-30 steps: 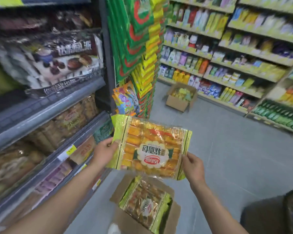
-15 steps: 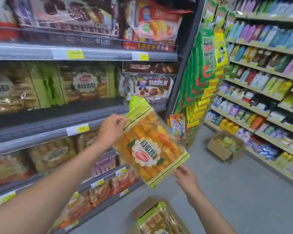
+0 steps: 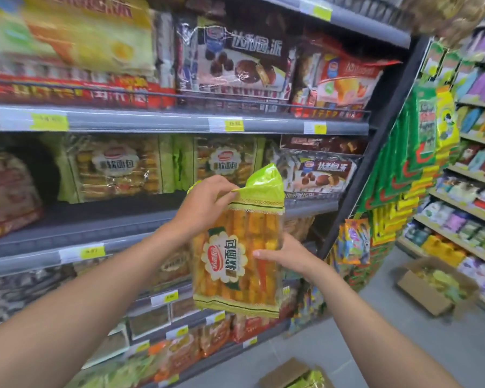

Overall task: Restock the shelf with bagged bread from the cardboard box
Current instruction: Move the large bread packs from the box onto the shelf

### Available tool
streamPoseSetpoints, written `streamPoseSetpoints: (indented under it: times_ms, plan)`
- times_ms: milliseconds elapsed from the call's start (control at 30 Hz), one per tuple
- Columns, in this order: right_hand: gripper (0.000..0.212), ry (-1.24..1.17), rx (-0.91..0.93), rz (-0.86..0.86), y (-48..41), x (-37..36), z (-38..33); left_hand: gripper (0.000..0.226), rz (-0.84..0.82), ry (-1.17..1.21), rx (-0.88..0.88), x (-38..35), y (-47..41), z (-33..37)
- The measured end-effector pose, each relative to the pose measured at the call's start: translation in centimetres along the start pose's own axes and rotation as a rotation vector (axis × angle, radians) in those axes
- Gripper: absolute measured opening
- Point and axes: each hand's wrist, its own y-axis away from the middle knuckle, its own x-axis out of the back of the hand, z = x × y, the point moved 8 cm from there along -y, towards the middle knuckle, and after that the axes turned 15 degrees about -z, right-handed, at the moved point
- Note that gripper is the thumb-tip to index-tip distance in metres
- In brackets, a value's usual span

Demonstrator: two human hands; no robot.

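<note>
Standing upright, bread bag [image 3: 233, 264] has left grip [image 3: 207, 204] pinching its top, right grip [image 3: 290, 256] clasping its side.

The left forearm [image 3: 101, 287] and right forearm [image 3: 359, 312] are bare along their whole visible length. The left hand [image 3: 207, 203] and right hand [image 3: 289, 256] are bare too.

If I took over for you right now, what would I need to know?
The left hand pinches the bread bag by its green top; the right hand holds its side.
The bag hangs upright before the middle shelf, where matching bags stand.
The cardboard box is on the floor below, green packaging showing inside.
Done: one bag out.
Left: set it on the shelf, fetch more.
</note>
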Motion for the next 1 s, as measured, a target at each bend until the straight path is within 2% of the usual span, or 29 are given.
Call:
streamPoseSetpoints:
  times_ms: [100,267,300,400,500,567,633,700,767,800,900,1000]
  plan:
    - [0.038,-0.135,0.039,0.001,-1.3,-2.4,-0.6,0.016,-0.026,-0.052,-0.031,1.9,0.6,-1.2]
    - [0.047,-0.283,0.039,0.084,-2.9,-4.9,0.1,0.024,0.030,-0.162,-0.026,4.8,2.9,-3.5]
    - [0.055,-0.308,0.029,0.088,-3.1,-5.3,0.5,0.029,0.051,-0.159,-0.023,5.3,3.5,-4.1]
    - [0.098,-0.414,0.007,0.128,-3.5,-5.7,2.4,0.040,0.066,-0.096,0.048,6.2,5.5,-6.9]
    - [0.123,-0.543,0.026,0.148,-3.4,-5.9,3.5,0.043,0.042,-0.016,0.186,6.3,7.2,-10.5]
    - [0.130,-0.654,0.059,0.164,-3.4,-5.9,3.3,0.046,0.036,0.080,0.282,6.0,8.2,-12.8]
    - [0.119,-0.749,0.107,0.200,-3.0,-5.9,2.5,0.047,0.071,0.237,0.363,5.6,9.2,-14.9]
    - [0.099,-0.816,0.128,0.233,-2.2,-6.2,1.4,0.046,0.175,0.456,0.437,5.2,10.2,-16.5]
    - [0.074,-0.909,0.151,0.204,-2.2,-6.9,0.4,0.051,0.255,0.634,0.523,4.2,11.2,-17.4]
    - [0.051,-0.963,0.166,0.174,-2.3,-7.3,0.4,0.056,0.253,0.704,0.570,3.5,11.6,-17.5]
    - [0.055,-1.092,0.173,0.155,-2.8,-8.3,1.0,0.080,0.079,1.036,0.625,-0.1,12.0,-18.2]
    - [0.056,-1.170,0.205,0.177,-3.5,-9.0,1.0,0.085,-0.186,1.286,0.551,-2.4,11.7,-16.4]
